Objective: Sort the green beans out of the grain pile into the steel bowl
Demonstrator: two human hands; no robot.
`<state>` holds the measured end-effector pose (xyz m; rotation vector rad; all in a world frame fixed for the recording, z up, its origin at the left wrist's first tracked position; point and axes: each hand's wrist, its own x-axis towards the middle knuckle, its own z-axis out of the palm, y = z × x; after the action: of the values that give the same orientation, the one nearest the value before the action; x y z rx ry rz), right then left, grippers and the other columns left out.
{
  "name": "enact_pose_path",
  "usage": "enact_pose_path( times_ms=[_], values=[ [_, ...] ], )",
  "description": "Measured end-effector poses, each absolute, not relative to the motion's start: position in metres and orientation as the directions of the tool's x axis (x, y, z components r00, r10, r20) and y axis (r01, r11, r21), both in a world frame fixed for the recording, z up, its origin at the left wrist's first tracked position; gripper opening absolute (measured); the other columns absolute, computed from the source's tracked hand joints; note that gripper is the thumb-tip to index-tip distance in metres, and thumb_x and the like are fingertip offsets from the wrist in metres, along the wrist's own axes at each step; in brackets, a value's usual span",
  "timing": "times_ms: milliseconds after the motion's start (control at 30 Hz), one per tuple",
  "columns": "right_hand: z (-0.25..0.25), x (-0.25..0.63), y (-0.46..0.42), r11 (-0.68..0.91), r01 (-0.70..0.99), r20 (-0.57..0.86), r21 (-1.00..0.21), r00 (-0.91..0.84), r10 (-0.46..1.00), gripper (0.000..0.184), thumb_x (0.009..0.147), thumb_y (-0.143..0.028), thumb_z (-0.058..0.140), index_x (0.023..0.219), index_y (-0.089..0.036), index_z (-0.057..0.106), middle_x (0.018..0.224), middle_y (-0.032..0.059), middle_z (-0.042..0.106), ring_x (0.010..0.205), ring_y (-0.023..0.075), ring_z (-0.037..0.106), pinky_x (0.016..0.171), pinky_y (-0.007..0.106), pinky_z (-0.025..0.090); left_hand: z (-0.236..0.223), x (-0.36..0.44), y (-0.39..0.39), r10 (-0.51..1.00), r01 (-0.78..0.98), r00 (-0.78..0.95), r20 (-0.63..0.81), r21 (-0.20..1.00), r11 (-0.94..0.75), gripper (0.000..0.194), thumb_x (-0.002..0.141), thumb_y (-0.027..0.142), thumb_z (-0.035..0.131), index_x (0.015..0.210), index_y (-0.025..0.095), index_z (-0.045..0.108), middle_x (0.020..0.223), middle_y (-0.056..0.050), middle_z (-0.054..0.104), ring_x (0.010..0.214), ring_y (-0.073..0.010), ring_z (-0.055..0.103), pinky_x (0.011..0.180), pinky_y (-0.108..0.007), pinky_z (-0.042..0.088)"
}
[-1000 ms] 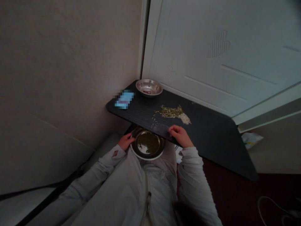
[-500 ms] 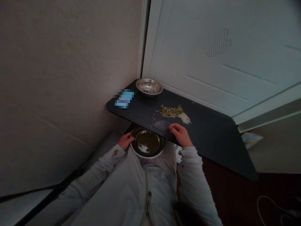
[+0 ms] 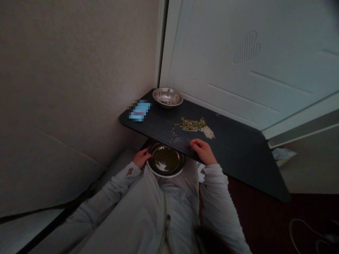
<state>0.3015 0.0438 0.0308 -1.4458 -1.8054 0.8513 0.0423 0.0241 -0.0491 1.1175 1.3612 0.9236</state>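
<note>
My left hand (image 3: 140,158) is closed on the left rim of a metal bowl (image 3: 169,175), which rests at my lap just below the table's front edge. Small green beans (image 3: 167,159) cover part of its bottom. Above the front edge, my right hand (image 3: 202,150) pinches a thin, clear, rounded plastic piece (image 3: 182,141), perhaps a lid; its outline is faint. Behind it on the tabletop lies a mixed pile of green beans and pale grains (image 3: 192,125), with a paler heap (image 3: 208,132) at its right end. A few loose grains trail towards the plastic piece.
An upright metal bowl (image 3: 167,97) stands at the back left of the dark table (image 3: 243,158). Left of it lies a blurred-out blue object (image 3: 140,111). A wall (image 3: 79,88) borders the left side, a white panelled door (image 3: 217,63) the back. A pale cable (image 3: 299,222) lies lower right.
The clear plastic piece has tilted or shifted slightly and shows more faintly. My right hand has barely moved to the left. The left hand and its bowl stay put.
</note>
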Motion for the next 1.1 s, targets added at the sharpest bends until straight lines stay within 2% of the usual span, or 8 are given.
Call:
enact_pose_path(
  times_ms=[467,800,967,1100],
  values=[
    [0.030,0.301,0.043,0.177,0.542,0.080,-0.821,-0.198,0.977,0.019,0.068,-0.033,0.044,0.067,-0.017,0.055,0.052,-0.0030,0.051,0.049,0.0091,0.043,0.050,0.021,0.032,-0.054,0.041,0.025,0.965,0.105,0.048,-0.257,0.962,0.251,0.042,0.053,0.027,0.053,0.092,0.012,0.059,0.079,-0.002,0.064,0.073,-0.0191,0.056,0.067,-0.029,0.041],
    [0.038,0.299,0.041,0.148,0.519,0.028,-0.842,-0.231,0.972,0.017,0.066,-0.031,0.046,0.066,-0.017,0.055,0.051,-0.0031,0.052,0.051,0.0094,0.045,0.053,0.021,0.033,-0.056,0.041,0.025,0.968,0.107,0.034,-0.248,0.964,0.243,0.039,0.052,0.028,0.054,0.087,0.012,0.060,0.072,-0.001,0.064,0.071,-0.0194,0.056,0.066,-0.029,0.042],
    [0.037,0.296,0.042,0.117,0.412,0.067,-0.903,-0.133,0.989,0.013,0.066,-0.028,0.045,0.065,-0.017,0.052,0.052,-0.0039,0.049,0.052,0.0089,0.045,0.056,0.021,0.034,-0.050,0.042,0.024,0.964,0.123,0.007,-0.265,0.957,0.262,0.037,0.051,0.027,0.054,0.085,0.013,0.061,0.069,0.000,0.064,0.070,-0.0189,0.056,0.066,-0.029,0.042],
    [0.035,0.287,0.043,0.101,0.412,0.086,-0.905,-0.055,0.995,0.010,0.064,-0.026,0.045,0.062,-0.017,0.051,0.050,-0.0043,0.046,0.051,0.0086,0.043,0.053,0.021,0.034,-0.048,0.043,0.023,0.963,0.110,0.017,-0.270,0.958,0.266,0.037,0.051,0.028,0.053,0.084,0.013,0.061,0.068,0.000,0.064,0.068,-0.0191,0.056,0.065,-0.029,0.042]
  ],
)
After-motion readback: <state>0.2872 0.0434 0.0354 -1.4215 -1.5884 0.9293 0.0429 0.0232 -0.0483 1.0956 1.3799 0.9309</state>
